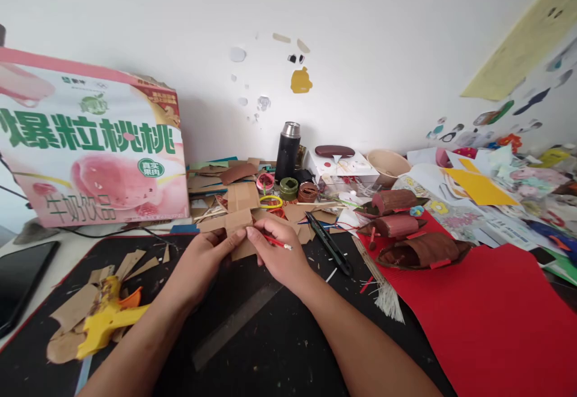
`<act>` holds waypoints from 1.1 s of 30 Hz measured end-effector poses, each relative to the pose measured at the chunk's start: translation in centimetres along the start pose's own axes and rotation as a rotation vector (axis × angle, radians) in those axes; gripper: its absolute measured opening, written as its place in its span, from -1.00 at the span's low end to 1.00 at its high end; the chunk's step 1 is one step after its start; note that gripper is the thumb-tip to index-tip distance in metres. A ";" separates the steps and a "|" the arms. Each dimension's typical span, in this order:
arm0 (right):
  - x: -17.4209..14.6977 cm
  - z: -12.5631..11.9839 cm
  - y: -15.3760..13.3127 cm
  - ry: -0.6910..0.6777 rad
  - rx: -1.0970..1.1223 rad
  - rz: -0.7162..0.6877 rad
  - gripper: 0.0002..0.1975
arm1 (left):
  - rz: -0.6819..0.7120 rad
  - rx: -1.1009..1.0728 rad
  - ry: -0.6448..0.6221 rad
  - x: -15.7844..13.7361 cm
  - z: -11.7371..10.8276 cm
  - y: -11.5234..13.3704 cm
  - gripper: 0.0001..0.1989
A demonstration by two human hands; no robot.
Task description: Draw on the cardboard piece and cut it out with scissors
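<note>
**Marking a cardboard piece with a red pencil**

The person is working on a flat, cross-shaped cardboard piece (238, 219) that is lying on the black surface (270, 337), just in front of both hands. It seems that the step in hand is the marking or measuring of this piece, not the cutting.

The left hand (205, 258) is pressing on the near left edge of the cardboard piece, with the fingers curled and nearly closed, so it is holding the piece in place. The right hand (277, 252) is closing narrowly around a red pencil (278, 242), whose tip is pointing to the right, away from the cardboard; the thumb and first finger are also touching the cardboard edge.

For the next move, I judge that the pencil must be turned so its tip meets the cardboard, while the left hand keeps the piece from sliding. A clear ruler (238, 325) is lying on the surface near the forearms, and a black utility knife (329, 243) is lying just to the right of the right hand. A yellow glue gun (106, 319) is resting well apart on the left.
</note>
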State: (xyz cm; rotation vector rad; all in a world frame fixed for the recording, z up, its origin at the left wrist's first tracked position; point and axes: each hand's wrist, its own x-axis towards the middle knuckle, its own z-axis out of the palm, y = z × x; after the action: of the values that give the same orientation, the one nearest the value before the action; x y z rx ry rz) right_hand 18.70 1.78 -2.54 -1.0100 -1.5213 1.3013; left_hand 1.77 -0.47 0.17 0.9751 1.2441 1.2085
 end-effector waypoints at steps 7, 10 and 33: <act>-0.3 -0.4 -0.2 -0.026 -0.151 -0.090 -0.68 | 0.151 -0.240 0.328 1.0 -1.9 1.3 -0.62; -0.7 -0.2 -0.6 -0.095 -0.472 -0.236 -0.80 | 0.187 -0.254 0.326 1.2 -2.1 1.2 -0.65; -0.9 1.0 0.0 -0.272 -0.860 -0.274 -0.73 | 0.176 -0.169 0.221 1.1 -1.5 0.4 -0.73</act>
State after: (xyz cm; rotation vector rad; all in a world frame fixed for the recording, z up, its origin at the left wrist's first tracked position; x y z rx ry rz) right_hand 18.04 0.68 -2.70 -1.0917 -2.4253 0.5800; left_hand 0.15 0.57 0.19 0.8569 1.2214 1.5675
